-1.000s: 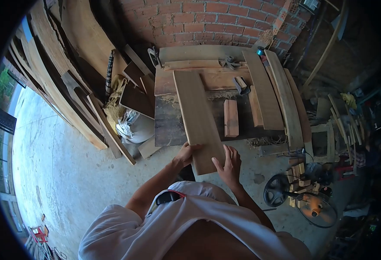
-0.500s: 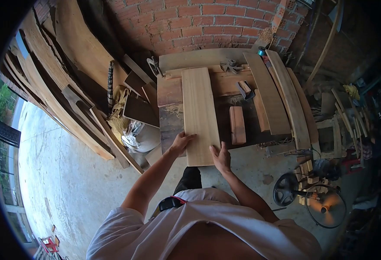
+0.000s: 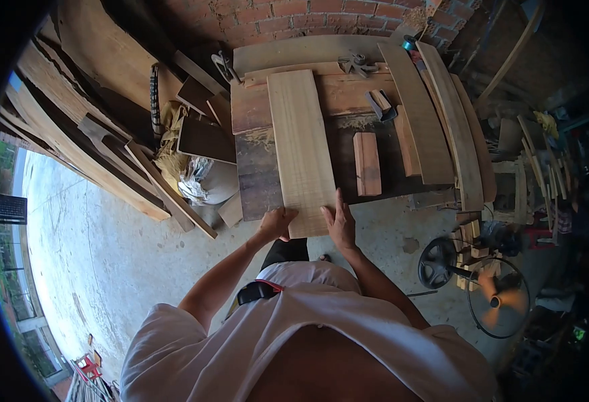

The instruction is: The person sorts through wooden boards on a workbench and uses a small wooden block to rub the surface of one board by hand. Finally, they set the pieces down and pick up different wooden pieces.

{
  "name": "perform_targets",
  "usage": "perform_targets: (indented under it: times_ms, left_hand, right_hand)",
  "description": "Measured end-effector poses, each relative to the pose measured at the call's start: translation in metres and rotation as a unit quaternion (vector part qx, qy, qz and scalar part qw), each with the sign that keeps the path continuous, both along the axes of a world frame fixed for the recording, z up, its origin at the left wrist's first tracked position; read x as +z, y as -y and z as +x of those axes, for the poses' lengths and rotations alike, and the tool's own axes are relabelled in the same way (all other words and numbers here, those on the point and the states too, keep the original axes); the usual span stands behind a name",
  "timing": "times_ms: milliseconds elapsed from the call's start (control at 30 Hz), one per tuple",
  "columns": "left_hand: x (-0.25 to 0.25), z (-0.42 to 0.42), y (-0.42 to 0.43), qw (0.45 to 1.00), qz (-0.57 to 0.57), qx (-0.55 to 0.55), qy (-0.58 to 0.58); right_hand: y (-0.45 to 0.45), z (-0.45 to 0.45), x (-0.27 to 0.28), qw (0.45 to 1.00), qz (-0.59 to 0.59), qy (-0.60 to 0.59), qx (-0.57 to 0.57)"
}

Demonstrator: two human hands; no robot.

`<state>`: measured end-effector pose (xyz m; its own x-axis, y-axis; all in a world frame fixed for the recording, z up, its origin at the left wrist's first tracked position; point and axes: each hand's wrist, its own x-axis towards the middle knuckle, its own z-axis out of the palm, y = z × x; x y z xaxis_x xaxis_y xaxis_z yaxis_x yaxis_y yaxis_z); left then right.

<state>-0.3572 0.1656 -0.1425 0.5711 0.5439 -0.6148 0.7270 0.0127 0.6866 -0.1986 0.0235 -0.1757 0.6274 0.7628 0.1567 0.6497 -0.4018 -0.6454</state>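
From my end, I have the long board (image 3: 301, 134) lying over the desk (image 3: 257, 177), its near end jutting past the front edge, left of the wooden block (image 3: 367, 164). My left hand (image 3: 278, 223) is curled around its left edge; my right hand (image 3: 340, 225) pinches the right edge, thumb on top, forefinger stretched alongside. I judge it stiff, moderately heavy, hardly fragile, perhaps a little slick if planed. Opposite long edges near this end give a square hold, though the far end will feel weighty.
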Motion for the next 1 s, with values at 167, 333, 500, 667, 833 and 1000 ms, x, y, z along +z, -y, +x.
perform_targets:
  times_ms: [167,333,500,667,833,1000]
  left_hand:
    - [0.013,0.006,-0.016,0.981,0.148,-0.094,-0.079]
    - [0.021,0.001,-0.019,0.978,0.169,-0.08,-0.087]
    - [0.025,0.006,-0.011,0.933,0.308,-0.133,-0.127]
    - [0.049,0.037,-0.018,0.946,0.316,-0.067,-0.017]
    - [0.001,0.075,-0.012,0.959,0.263,0.015,0.108]
    - [0.031,0.094,-0.031,0.978,0.207,0.019,-0.013]
  right_hand:
    - [-0.008,0.012,0.024,0.978,-0.187,0.065,0.072]
    - [-0.023,0.063,0.081,0.958,-0.145,0.244,0.048]
    - [-0.026,0.116,0.025,0.967,-0.138,0.205,-0.064]
    - [-0.04,0.093,0.052,0.978,-0.1,0.184,0.005]
    - [-0.06,0.019,0.067,0.972,-0.068,0.207,0.091]
    - [-0.087,0.024,0.07,0.962,-0.177,0.118,0.17]
